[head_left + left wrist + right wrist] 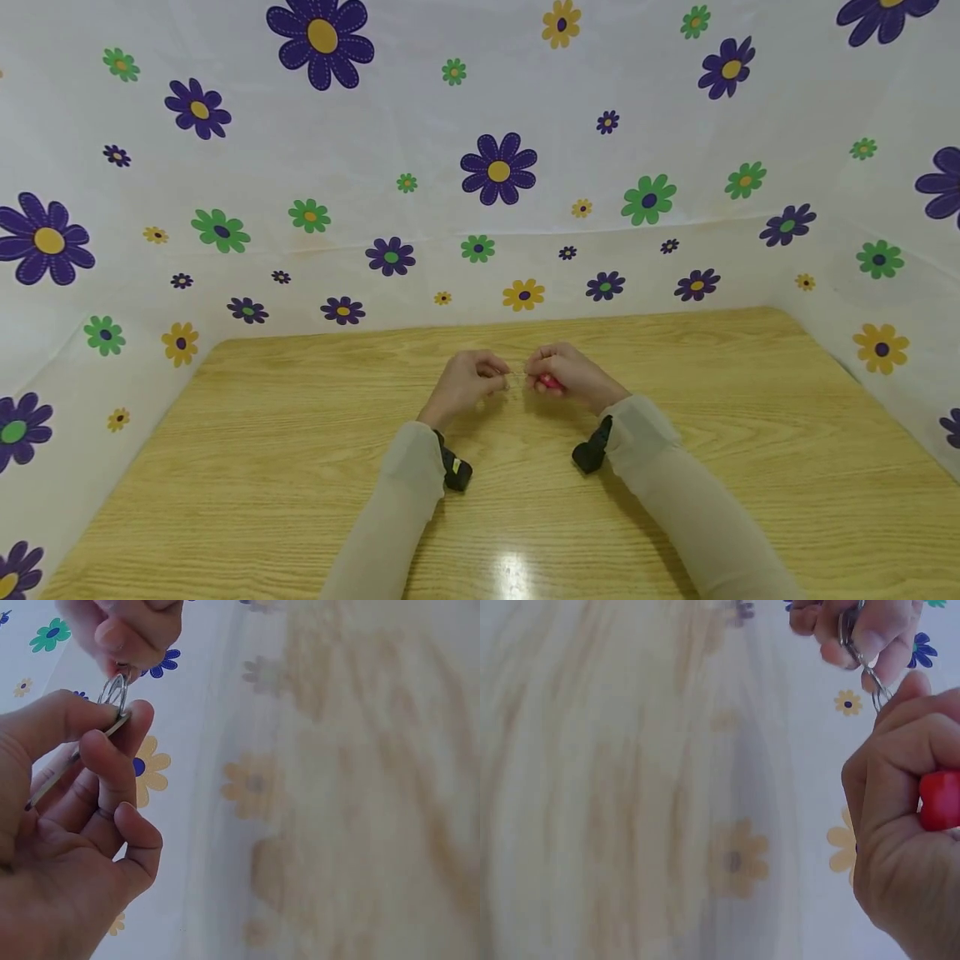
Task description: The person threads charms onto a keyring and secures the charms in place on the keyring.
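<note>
Both hands meet above the middle of the table, their fingertips a short way apart in the head view. My left hand [471,382] pinches a thin, flat metal key [52,780], seen edge-on, between thumb and fingers. A silver key ring [116,694] is at the key's upper end and stretches toward the other hand. My right hand [566,373] curls round a red keychain piece [940,801], and its fingertips are at a metal loop [880,694] joined to the ring. The fingers hide most of the keychain.
A wooden table [300,500] lies below the hands. White cloth [420,108] with printed flowers rises behind it and along both sides. Black wrist cameras are strapped near each cuff, the left camera [456,471] and the right camera [591,454].
</note>
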`<state>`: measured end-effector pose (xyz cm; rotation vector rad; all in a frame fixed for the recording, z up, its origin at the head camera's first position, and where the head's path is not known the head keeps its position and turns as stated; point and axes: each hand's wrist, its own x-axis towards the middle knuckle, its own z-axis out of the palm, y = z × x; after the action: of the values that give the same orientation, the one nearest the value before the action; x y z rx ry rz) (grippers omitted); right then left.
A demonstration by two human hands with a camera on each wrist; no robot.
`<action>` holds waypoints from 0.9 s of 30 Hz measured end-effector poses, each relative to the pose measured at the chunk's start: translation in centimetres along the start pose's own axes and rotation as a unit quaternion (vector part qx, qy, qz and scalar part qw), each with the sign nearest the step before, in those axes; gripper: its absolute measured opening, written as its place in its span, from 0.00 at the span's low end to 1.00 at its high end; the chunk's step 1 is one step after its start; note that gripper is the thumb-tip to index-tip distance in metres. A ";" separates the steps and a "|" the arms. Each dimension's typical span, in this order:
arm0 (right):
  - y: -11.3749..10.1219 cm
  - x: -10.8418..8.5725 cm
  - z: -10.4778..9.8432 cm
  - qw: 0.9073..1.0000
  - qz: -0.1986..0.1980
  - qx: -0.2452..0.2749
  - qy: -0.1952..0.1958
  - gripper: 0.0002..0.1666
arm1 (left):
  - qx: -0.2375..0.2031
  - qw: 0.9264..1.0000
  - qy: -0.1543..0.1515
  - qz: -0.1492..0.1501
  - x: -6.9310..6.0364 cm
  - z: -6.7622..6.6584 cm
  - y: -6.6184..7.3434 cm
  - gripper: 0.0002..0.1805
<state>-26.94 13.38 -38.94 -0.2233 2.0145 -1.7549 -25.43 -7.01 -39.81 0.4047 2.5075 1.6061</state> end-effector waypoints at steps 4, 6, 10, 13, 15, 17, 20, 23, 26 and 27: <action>0.0 0.0 0.2 1.000 -0.003 0.008 0.008 0.10 | 0.008 1.000 0.000 0.004 0.0 0.1 0.0 0.07; 0.0 0.0 0.1 1.000 -0.017 -0.018 0.004 0.11 | 0.010 1.000 0.005 0.003 -0.1 0.0 0.0 0.08; 0.0 -0.1 0.0 0.997 -0.041 -0.069 0.002 0.09 | 0.010 1.000 0.015 0.003 -0.1 -0.1 0.0 0.09; -0.1 -0.2 0.0 0.996 -0.037 -0.076 0.007 0.06 | 0.010 1.000 0.017 0.007 -0.1 0.0 0.0 0.08; -0.2 -0.2 0.0 0.996 -0.031 -0.078 0.012 0.05 | 0.010 1.000 0.016 0.008 -0.1 0.0 0.1 0.08; -0.2 -0.1 -0.1 0.996 -0.032 -0.087 0.013 0.05 | 0.014 1.000 0.015 0.006 -0.1 0.0 0.1 0.07; -0.3 -0.1 -0.2 0.992 -0.041 -0.117 0.015 0.09 | 0.019 1.000 0.009 0.002 -0.1 0.0 0.2 0.07; -0.4 -0.2 -0.2 0.988 -0.047 -0.145 0.015 0.09 | 0.027 1.000 0.005 -0.005 -0.1 0.0 0.2 0.06; -0.4 -0.1 -0.2 0.988 -0.049 -0.147 0.010 0.06 | 0.030 0.999 0.001 -0.008 0.0 0.0 0.2 0.06; -0.4 -0.1 -0.2 0.989 -0.048 -0.140 0.008 0.05 | 0.031 0.999 0.000 -0.009 0.0 0.0 0.2 0.06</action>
<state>-26.98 13.50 -38.49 -0.4025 2.2925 -1.5263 -25.40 -6.89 -39.68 0.3886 2.5586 1.5264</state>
